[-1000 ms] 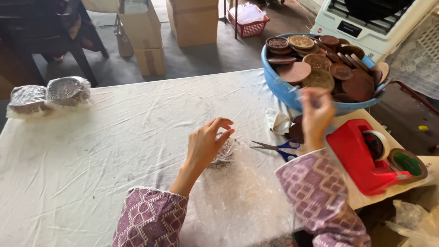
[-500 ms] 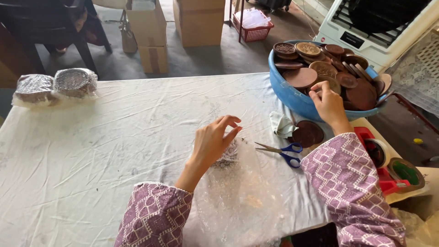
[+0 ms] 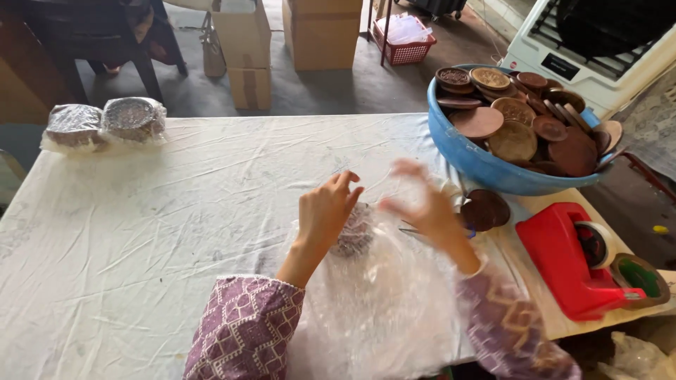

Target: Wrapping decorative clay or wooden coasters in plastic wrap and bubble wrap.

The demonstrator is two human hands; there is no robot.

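My left hand (image 3: 325, 214) rests on a small round brown item wrapped in bubble wrap (image 3: 354, 232), pressing it onto a clear bubble wrap sheet (image 3: 380, 309) on the white table (image 3: 176, 211). My right hand (image 3: 426, 211) is blurred with motion just right of the wrapped item, fingers spread, holding nothing that I can make out. Purple patterned sleeves cover both arms.
A blue bowl (image 3: 472, 158) full of brown round discs stands at the right. Beside it lie a loose brown disc (image 3: 486, 209), partly hidden scissors, and a red tape dispenser (image 3: 570, 257). Two wrapped bundles (image 3: 102, 123) sit at the far left corner. Cardboard boxes (image 3: 282, 42) stand beyond.
My right hand has come back from the blue bowl down to the wrapped item beside my left hand. The left hand has stayed on the bundle.
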